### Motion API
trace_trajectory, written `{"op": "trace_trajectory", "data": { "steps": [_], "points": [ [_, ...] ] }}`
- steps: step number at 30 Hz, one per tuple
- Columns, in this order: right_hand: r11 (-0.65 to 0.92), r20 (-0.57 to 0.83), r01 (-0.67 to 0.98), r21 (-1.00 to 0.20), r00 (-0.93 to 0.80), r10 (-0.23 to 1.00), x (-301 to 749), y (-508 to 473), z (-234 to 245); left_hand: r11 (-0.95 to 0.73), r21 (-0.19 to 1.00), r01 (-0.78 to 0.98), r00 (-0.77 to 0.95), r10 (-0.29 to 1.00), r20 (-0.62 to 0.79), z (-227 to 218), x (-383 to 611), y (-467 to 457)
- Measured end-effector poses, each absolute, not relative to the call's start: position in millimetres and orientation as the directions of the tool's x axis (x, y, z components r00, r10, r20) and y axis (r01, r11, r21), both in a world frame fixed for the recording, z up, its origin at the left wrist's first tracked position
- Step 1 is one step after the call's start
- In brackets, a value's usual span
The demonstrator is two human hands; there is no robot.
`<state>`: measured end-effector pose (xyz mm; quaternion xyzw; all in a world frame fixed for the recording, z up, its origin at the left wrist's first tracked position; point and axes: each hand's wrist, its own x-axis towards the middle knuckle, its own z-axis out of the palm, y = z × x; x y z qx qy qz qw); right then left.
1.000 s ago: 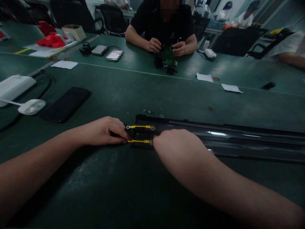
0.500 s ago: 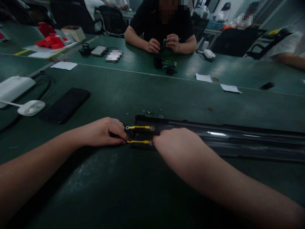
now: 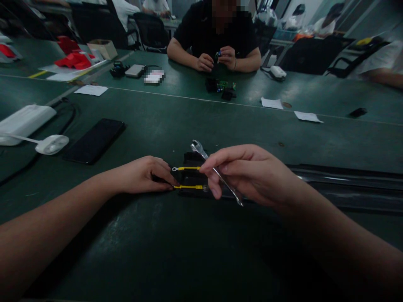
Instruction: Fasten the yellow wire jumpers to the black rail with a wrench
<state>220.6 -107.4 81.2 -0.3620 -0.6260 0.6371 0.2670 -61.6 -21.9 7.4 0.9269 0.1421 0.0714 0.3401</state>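
A silver wrench [image 3: 226, 181] lies slantwise in the fingers of my right hand [image 3: 252, 174], held above the end of a long black glossy part [image 3: 343, 178]. Two short yellow wires [image 3: 192, 187] stick out along that end. The far wire ends in a bare ring terminal [image 3: 175, 169] that lies free. My left hand [image 3: 155, 174] is closed, its fingertips pinching the outer end of the near wire. Part of the far wire's inner end is hidden behind my right fingers. A round fastener [image 3: 205, 188] shows at the near wire's inner end.
On the left lie a black phone [image 3: 96, 140], a white adapter [image 3: 27, 123] and a white plug [image 3: 52, 144] with cables. Across the green table a person [image 3: 217, 37] handles a small part, behind a circuit board [image 3: 223, 87]. Paper slips [image 3: 272, 103] lie mid-table.
My right hand has lifted off the wires and turned, and the wrench now shows in its fingers. My left hand keeps its hold. The whole view has shifted slightly.
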Motion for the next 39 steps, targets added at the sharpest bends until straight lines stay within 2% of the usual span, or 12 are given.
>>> {"op": "trace_trajectory", "data": {
  "steps": [1,3,6,8,10,12,15,18,20,25,34,39],
  "points": [
    [-0.095,-0.006,-0.122,-0.988,-0.584,0.812,222,-108,70,-0.724,0.652,0.226,0.947,0.32,0.027,7,-62,-22],
    [-0.102,0.109,-0.376,-0.921,-0.499,0.86,226,-111,52,-0.716,0.653,0.246,0.942,0.336,0.013,7,-62,-22],
    [0.011,0.19,-0.436,-0.9,-0.37,0.909,236,-117,37,-0.713,0.658,0.243,0.941,0.338,0.019,5,-63,-22],
    [0.136,0.239,-0.311,-0.94,-0.322,0.916,244,-123,36,-0.711,0.663,0.234,0.941,0.337,0.028,4,-63,-22],
    [0.28,0.268,-0.018,-0.96,-0.351,0.897,248,-129,38,-0.704,0.671,0.233,0.94,0.34,0.029,2,-64,-21],
    [0.37,0.281,0.231,-0.9,-0.343,0.896,246,-134,42,-0.693,0.681,0.237,0.939,0.343,0.023,2,-64,-21],
    [0.206,0.124,0.419,-0.884,-0.215,0.969,234,-138,47,-0.691,0.684,0.235,0.941,0.337,0.017,1,-64,-20],
    [0.01,-0.038,0.417,-0.909,-0.106,0.994,221,-136,46,-0.697,0.677,0.237,0.945,0.328,0.006,0,-64,-20],
    [-0.028,-0.052,0.442,-0.896,-0.042,0.998,215,-134,44,-0.694,0.681,0.233,0.944,0.329,0.011,0,-64,-20],
    [0.128,0.136,0.659,-0.741,-0.038,0.99,210,-129,34,-0.685,0.691,0.231,0.938,0.344,0.028,2,-63,-21],
    [0.222,0.108,0.671,-0.707,-0.208,0.972,208,-129,30,-0.697,0.674,0.246,0.941,0.338,0.006,3,-62,-21],
    [0.233,0.0,0.701,-0.674,-0.315,0.949,217,-131,37,-0.703,0.664,0.254,0.943,0.333,-0.007,1,-65,-20]
  ]
}}
